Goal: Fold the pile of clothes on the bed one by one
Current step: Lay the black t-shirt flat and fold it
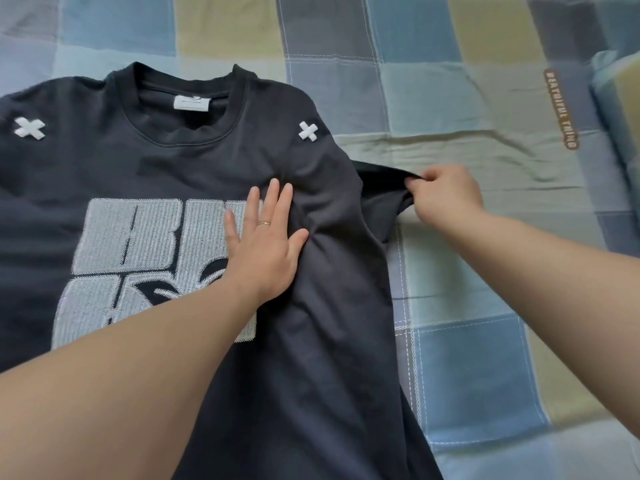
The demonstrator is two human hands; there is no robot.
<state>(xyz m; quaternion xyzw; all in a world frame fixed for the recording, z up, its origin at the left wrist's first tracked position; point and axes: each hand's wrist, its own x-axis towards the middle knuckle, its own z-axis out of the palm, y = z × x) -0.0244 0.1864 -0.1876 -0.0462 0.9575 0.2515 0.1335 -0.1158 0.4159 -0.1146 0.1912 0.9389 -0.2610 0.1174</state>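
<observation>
Spread face up on the checked bedcover (460,348): a dark T-shirt (332,341), neck toward 12 o'clock, body running from the 9 o'clock edge through the centre and down to 6 o'clock.

Pressing on the chest at centre with the left hand (263,247): palm flat on the cloth, fingers straight and slightly spread, tips toward 12 o'clock, little-finger side over the edge of the grey block print (138,244). Wearing a thin ring (265,223) on one finger. Creases bunched in the fabric right beside the thumb, at 3 o'clock of the palm.

Pinching the sleeve (381,202) by its hem with the right hand (446,195), out at 2 o'clock from centre: fingers curled round the dark edge, sleeve stretched sideways toward 3 o'clock over the bedcover. Hands well apart, with the shirt's shoulder and side between them.

On the shoulders, two white patches: a left cross (29,128) at 10 o'clock near the frame edge, and a right cross (308,131) at 1 o'clock of the flat hand. Inside the collar, toward 11 o'clock, a pale label (191,103).

On the bedcover at 2 o'clock, a brown strip (561,109) with lettering; beyond it, at the frame edge, part of a pillow (616,109) in the same check.
</observation>
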